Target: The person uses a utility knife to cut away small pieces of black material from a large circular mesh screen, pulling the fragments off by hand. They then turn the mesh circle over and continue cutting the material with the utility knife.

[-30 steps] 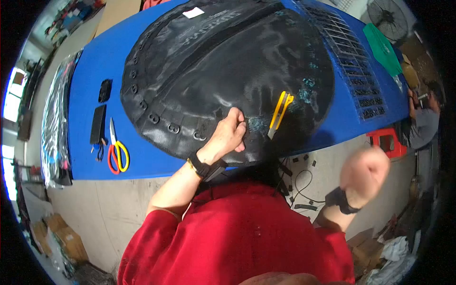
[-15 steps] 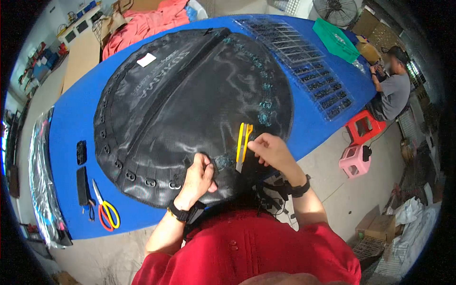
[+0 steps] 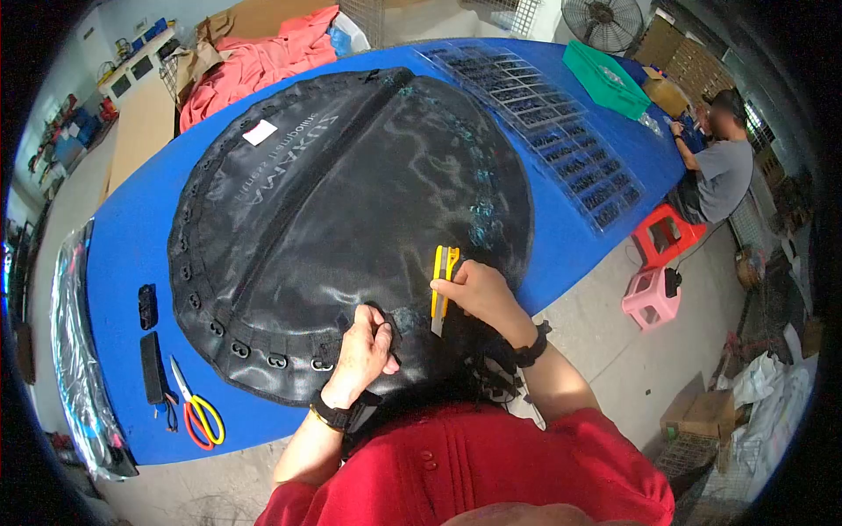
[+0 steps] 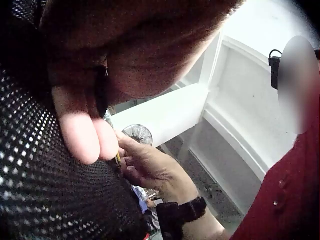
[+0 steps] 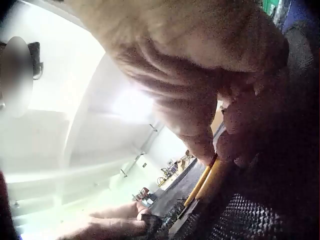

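Observation:
A round black mesh trampoline mat (image 3: 368,219) lies on the blue table, with metal rings (image 3: 277,360) along its near left edge. My left hand (image 3: 360,352) rests at the mat's near edge, fingers curled; in the left wrist view a dark strap (image 4: 101,90) shows between its fingers and palm. Just right of it, my right hand (image 3: 489,296) pinches a yellow utility knife (image 3: 446,257) between thumb and fingers. The knife's bare blade (image 3: 437,326) points toward my body, close over the mat. In the right wrist view the yellow handle (image 5: 209,181) comes out below the fingertips.
Scissors (image 3: 188,396) with red and yellow handles lie at left near two black pieces (image 3: 153,368). A clear divided tray (image 3: 561,149) of small black parts and a green bin (image 3: 605,79) stand beyond the mat. A seated person (image 3: 724,167) works at right, near red and pink stools (image 3: 653,298).
My right hand came in from the far right to the knife and now pinches it. The left hand keeps its place on the mat's edge. The head view has shifted.

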A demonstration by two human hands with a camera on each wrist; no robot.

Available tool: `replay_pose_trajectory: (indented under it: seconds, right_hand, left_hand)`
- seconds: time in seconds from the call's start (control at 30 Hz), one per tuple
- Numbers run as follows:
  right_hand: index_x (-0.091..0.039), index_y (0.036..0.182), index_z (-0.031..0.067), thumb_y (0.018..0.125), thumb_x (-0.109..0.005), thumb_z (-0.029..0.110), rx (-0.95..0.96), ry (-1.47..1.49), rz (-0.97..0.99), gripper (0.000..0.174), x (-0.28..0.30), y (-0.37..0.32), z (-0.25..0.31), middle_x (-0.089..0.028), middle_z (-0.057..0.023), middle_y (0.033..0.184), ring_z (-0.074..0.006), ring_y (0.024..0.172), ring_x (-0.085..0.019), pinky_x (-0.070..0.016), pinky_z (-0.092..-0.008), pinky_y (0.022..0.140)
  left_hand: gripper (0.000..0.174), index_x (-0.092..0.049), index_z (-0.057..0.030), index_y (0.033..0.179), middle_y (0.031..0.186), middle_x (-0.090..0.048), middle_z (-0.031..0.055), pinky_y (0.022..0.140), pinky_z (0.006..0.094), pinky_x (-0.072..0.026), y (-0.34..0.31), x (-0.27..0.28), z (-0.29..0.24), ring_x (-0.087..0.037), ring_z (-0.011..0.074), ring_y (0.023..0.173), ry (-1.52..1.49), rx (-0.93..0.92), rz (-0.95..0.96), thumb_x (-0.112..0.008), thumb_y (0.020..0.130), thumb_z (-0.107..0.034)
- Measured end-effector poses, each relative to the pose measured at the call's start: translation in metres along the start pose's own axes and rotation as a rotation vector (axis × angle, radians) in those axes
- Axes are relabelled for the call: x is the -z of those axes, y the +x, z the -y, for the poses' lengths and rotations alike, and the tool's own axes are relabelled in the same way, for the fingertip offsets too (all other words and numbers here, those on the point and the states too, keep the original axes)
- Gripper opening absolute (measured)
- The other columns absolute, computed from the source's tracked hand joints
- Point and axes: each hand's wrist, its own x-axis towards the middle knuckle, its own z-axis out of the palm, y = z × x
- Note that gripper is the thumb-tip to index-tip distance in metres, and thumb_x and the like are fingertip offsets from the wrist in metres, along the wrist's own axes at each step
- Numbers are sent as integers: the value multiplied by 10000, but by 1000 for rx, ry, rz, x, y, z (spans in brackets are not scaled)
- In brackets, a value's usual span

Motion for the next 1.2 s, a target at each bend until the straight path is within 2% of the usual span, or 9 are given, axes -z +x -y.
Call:
replay_pose_trajectory:
  seconds: [0.27,0.4,0.53,0.63,0.7,0.8,1.0,1.13,1.2]
  right_hand:
    - [-671,792,-27,825,-837,391,113,-41,-26,451,-10,5,-2,-678,-132,648,-197,557,-675,-535,-348,547]
    - [-694,688,-19,797,-789,458,154,69,-81,499,-14,2,-5,-651,-218,626,-390,610,-686,-534,-465,597]
    - [-672,758,-10,755,-835,443,150,14,-65,482,-20,0,-6,-683,-239,734,-406,710,-705,-545,-477,656]
    - [-658,786,-2,762,-889,386,200,-77,-112,452,-23,0,-6,-693,-186,711,-283,668,-709,-545,-393,651]
    - [-665,806,6,736,-895,406,114,-63,40,467,-13,-2,5,-697,-204,752,-330,710,-711,-542,-420,664]
    - [-662,823,2,713,-889,429,211,-176,15,496,-18,6,-3,-698,-214,778,-358,754,-706,-541,-426,701]
    - [-625,820,-23,726,-877,378,218,-195,86,483,-14,6,4,-672,-210,743,-340,702,-685,-527,-411,661]
    - [-683,877,-57,711,-806,386,193,-176,59,488,-12,4,5,-698,-293,826,-457,835,-710,-559,-491,762]
    - [-647,905,-50,752,-813,354,129,-38,101,462,-12,7,-5,-702,-231,806,-360,718,-716,-565,-446,660]
  left_hand:
    - [123,-395,-9,1105,711,-598,90,440,309,-551,0,-2,1,-668,186,497,-7,7,-6,-494,1053,-59]
    - [124,-397,-12,1111,720,-595,95,433,309,-545,-1,-3,0,-666,186,492,-4,19,-12,-493,1053,-66]
    - [118,-406,-20,1102,709,-595,91,436,311,-539,1,-6,-1,-663,183,491,14,8,-40,-496,1052,-76]
    - [116,-431,-37,1074,755,-603,96,420,323,-529,-3,-6,-4,-645,180,478,47,8,-73,-512,1052,-116]
    - [130,-433,-36,1081,742,-610,99,426,323,-535,-3,-7,-4,-649,182,482,32,9,-73,-516,1054,-132]
    - [117,-435,-9,1062,669,-629,116,444,331,-545,1,-7,0,-669,203,487,41,7,-73,-495,1042,-107]
    - [164,-417,-18,1108,780,-634,125,433,335,-558,-1,-6,-7,-669,193,493,36,64,-70,-537,1039,-107]
    - [157,-414,-19,1112,784,-632,128,429,329,-557,0,-5,-4,-666,187,492,25,87,-64,-527,1040,-101]
    - [151,-412,-12,1109,777,-628,123,431,329,-556,0,-5,-4,-664,183,490,14,84,-61,-517,1039,-95]
